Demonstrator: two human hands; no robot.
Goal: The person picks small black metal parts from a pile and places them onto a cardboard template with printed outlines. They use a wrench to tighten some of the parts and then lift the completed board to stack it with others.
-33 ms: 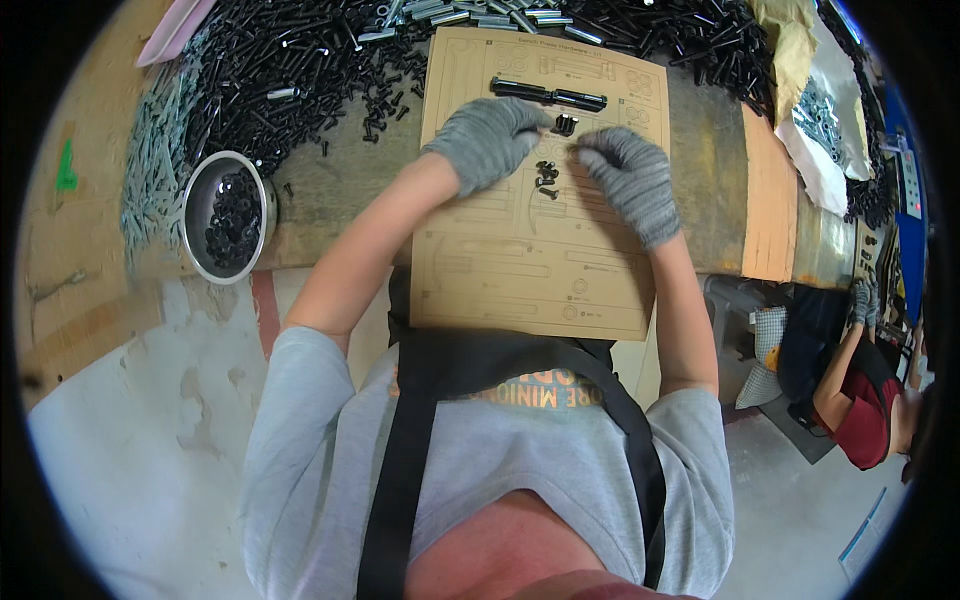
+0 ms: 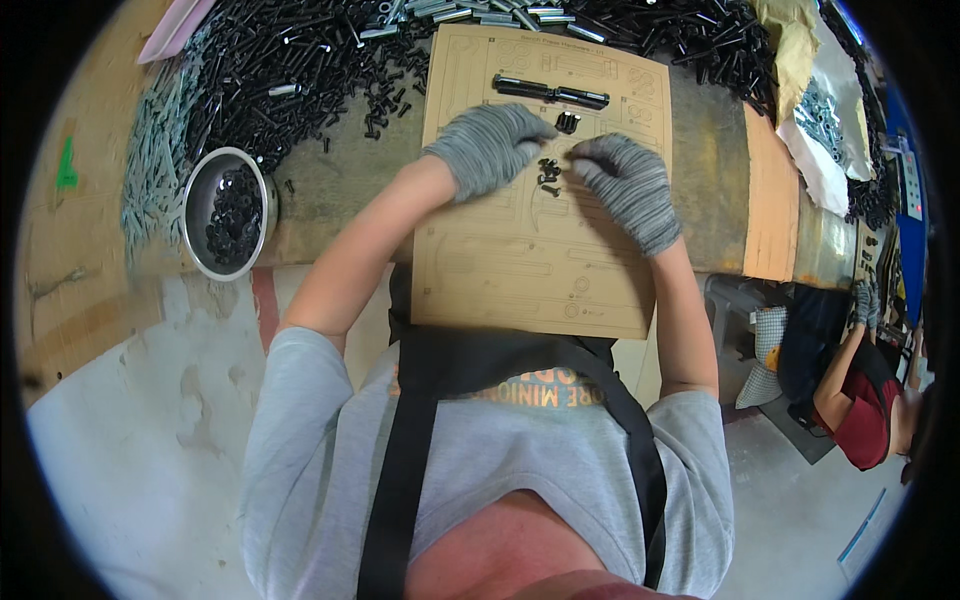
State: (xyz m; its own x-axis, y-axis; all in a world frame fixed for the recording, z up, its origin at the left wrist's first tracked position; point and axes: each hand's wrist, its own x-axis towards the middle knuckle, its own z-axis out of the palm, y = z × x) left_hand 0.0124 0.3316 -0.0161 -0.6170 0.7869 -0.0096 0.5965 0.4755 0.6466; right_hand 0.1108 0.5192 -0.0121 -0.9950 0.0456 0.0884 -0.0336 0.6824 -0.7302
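A brown cardboard sheet [image 2: 480, 290] with printed outlines lies on the bench in front of me. Across its upper part lie dark rod-like bolts [image 2: 550, 92], end to end in a row. Below them sits a small cluster of black cylindrical pieces [image 2: 568, 122], and lower still a group of short black screws [image 2: 549, 174]. My left hand [image 2: 490, 148], in a grey knit glove, has its fingers stretched toward the black cylinders. My right hand [image 2: 628, 185], gloved alike, is just right of the screws, index finger and thumb slightly apart. Nothing shows in either hand.
Heaps of black bolts [image 2: 300, 90] cover the bench's far side, with silver sleeves [image 2: 490, 15] among them. Left stands a metal bowl [image 2: 190, 235] of black parts. Pale slender fasteners [image 2: 155, 170] lie farther left. A co-worker [image 2: 870, 400] is at the right.
My right hand's fingertips have shifted slightly left, and its finger and thumb look more parted. My left hand has hardly moved. The sheet appears shifted a few pixels.
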